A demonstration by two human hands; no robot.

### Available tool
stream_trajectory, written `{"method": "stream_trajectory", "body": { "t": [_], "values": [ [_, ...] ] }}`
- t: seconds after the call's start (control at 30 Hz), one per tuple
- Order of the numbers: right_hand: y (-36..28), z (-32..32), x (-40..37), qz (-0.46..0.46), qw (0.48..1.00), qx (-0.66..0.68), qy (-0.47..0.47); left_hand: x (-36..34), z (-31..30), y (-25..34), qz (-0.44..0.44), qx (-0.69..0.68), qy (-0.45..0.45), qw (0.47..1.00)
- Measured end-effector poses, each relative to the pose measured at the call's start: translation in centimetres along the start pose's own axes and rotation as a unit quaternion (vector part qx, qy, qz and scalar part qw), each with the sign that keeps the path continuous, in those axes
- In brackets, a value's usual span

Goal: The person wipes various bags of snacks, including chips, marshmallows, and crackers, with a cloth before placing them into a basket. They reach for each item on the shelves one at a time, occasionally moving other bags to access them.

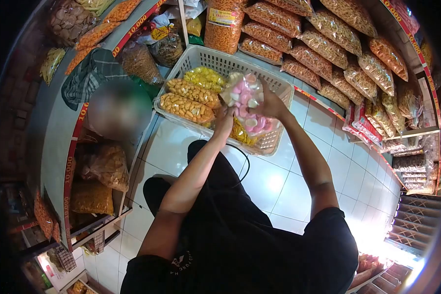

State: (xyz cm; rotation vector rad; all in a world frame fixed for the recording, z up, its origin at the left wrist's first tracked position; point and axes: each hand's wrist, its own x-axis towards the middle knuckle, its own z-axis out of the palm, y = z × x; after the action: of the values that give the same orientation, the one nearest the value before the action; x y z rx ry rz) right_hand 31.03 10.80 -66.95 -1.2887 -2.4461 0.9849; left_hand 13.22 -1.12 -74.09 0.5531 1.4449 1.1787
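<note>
Bag of sweets [245, 100] | clasped by left hand [225, 119], right hand [272, 104] | over basket [220, 58] edge | open floor [279, 181] below

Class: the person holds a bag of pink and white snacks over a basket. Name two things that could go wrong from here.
1. Left hand and right hand grip the bag of pink and white snacks above the white basket; if it slips, it might land on the tiled floor.
2. The basket already holds yellow snack bags; pressing this one on top could crush brittle pieces.
</note>
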Motion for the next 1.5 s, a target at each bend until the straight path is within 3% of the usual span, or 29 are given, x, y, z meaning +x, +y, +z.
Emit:
{"method": "stream_trajectory", "body": {
  "t": [0.07, 0.27, 0.4, 0.53, 1.0, 1.13, 1.17, 1.2, 1.27, 1.33, 1.4, 1.5],
  "values": [
    [-0.1, 1.0, -0.3, 0.067, 0.996, -0.040, -0.051, -0.1, -0.3, 0.0, -0.088, -0.010, -0.039, 0.995],
    [0.8, 5.4, -0.1, 0.009, 0.985, -0.157, -0.077, 1.2, -1.9, -3.1, -0.202, -0.143, -0.113, 0.962],
    [2.0, 8.8, 0.0, -0.066, 0.979, -0.181, -0.070, 0.4, -2.8, -3.4, -0.184, -0.151, -0.114, 0.964],
    [1.6, 11.2, -0.5, -0.082, 0.971, -0.212, -0.069, 0.3, -3.5, -3.5, -0.211, -0.142, -0.081, 0.964],
    [1.8, 12.5, -1.7, -0.077, 0.972, -0.200, -0.091, -1.1, -4.1, -2.7, -0.185, -0.104, -0.079, 0.974],
    [1.6, 12.5, -1.9, -0.088, 0.979, -0.180, -0.026, -1.6, -5.8, -1.5, -0.164, -0.114, -0.114, 0.973],
    [1.2, 12.0, -1.6, -0.091, 0.982, -0.166, -0.005, -2.4, -6.6, -0.9, -0.122, -0.121, -0.130, 0.977],
    [0.4, 11.8, -1.1, -0.100, 0.984, -0.149, 0.011, -3.8, -7.2, 1.0, -0.130, -0.124, -0.121, 0.976],
    [-2.3, 11.1, 0.0, -0.175, 0.971, -0.072, 0.145, -4.2, -10.3, 0.7, -0.131, -0.091, -0.099, 0.982],
    [-10.4, 8.9, -0.2, -0.207, 0.950, 0.017, 0.235, -8.2, -14.5, 3.1, -0.073, -0.080, -0.086, 0.990],
    [-16.8, 8.4, 0.6, -0.257, 0.923, 0.075, 0.276, -11.0, -19.0, 4.7, -0.037, -0.074, -0.083, 0.993],
    [-26.6, 8.9, 1.5, -0.323, 0.896, 0.140, 0.271, -16.1, -25.6, 7.6, 0.097, -0.063, 0.044, 0.992]
  ]
}}
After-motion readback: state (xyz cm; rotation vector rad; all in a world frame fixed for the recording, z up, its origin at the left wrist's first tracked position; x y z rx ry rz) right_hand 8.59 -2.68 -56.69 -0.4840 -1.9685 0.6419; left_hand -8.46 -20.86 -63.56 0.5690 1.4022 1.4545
